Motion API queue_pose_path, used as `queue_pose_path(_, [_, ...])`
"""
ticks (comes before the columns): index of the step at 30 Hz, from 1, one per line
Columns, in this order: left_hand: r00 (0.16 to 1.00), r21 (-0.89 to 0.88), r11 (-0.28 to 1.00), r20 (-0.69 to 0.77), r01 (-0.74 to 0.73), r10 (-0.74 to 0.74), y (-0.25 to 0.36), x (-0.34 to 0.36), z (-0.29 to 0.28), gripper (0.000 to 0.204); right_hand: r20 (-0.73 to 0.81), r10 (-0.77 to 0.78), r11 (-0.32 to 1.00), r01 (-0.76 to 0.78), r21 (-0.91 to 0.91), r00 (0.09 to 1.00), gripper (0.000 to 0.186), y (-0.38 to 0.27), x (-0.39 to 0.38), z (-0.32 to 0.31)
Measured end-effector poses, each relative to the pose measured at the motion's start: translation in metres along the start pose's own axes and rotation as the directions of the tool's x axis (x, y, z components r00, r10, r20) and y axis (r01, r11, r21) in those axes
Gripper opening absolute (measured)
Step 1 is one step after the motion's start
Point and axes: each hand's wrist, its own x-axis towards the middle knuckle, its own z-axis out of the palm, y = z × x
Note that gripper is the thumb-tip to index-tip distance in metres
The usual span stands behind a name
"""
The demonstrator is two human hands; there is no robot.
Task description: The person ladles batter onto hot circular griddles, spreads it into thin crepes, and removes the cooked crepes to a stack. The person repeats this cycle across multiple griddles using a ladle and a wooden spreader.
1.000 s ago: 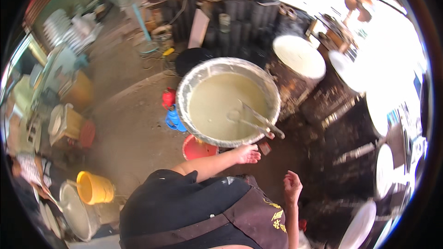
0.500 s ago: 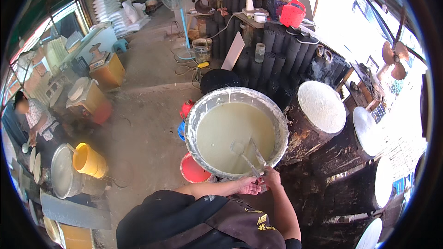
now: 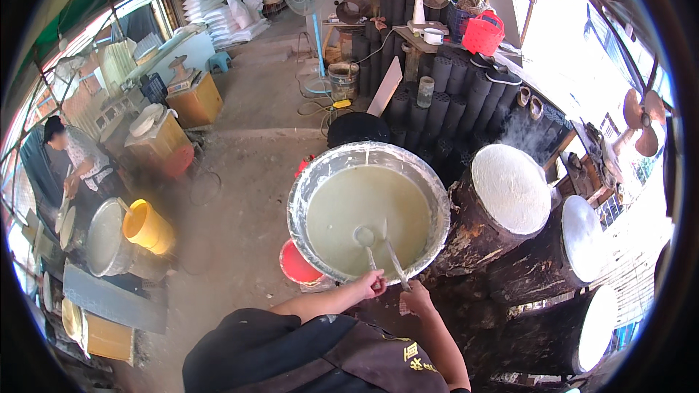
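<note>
A wide metal basin (image 3: pixel 297 211) with a batter-smeared rim stands before me, holding pale greenish-white liquid (image 3: pixel 342 204). At its near rim, my left hand (image 3: pixel 371 285) is closed round the handle of a ladle (image 3: pixel 369 255), whose round bowl lies at the liquid's surface. Just right of it, my right hand (image 3: pixel 417 300) grips a long pale stick (image 3: pixel 394 256). The stick's far end dips into the liquid beside the ladle. Both hands are apart from each other.
Several drum stoves with white-coated tops (image 3: pixel 511 189) curve along the right; steam rises behind the nearest. Black cylinders (image 3: pixel 437 98) are stacked beyond the basin. A red bucket (image 3: pixel 298 262) stands at its left. Farther left, a person (image 3: pixel 84 160) works near a yellow bucket (image 3: pixel 149 227).
My left hand, earlier open-palmed beside the right, now holds the ladle handle. Ladle and stick, whose handles met at my right hand, have separated. The view has shifted slightly.
</note>
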Motion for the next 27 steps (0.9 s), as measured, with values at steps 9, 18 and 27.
queue_pose_path(9, [0.988,0.032,0.998,0.148,-0.054,0.049,0.079,-0.039,-0.073,0.015,0.389,-0.006,0.330,-0.365,0.870,0.921,0.026,-0.052,-0.107,-0.105])
queue_pose_path(18, [0.776,0.900,0.151,0.256,-0.409,0.576,0.087,-0.155,-0.050,0.034,0.475,-0.112,0.555,-0.342,0.758,0.873,0.009,-0.100,-0.083,-0.099])
queue_pose_path(27, [0.728,0.878,-0.396,0.455,-0.270,0.513,0.072,-0.105,-0.083,0.039,0.177,-0.423,0.726,0.215,0.653,0.889,0.012,-0.133,-0.073,-0.112])
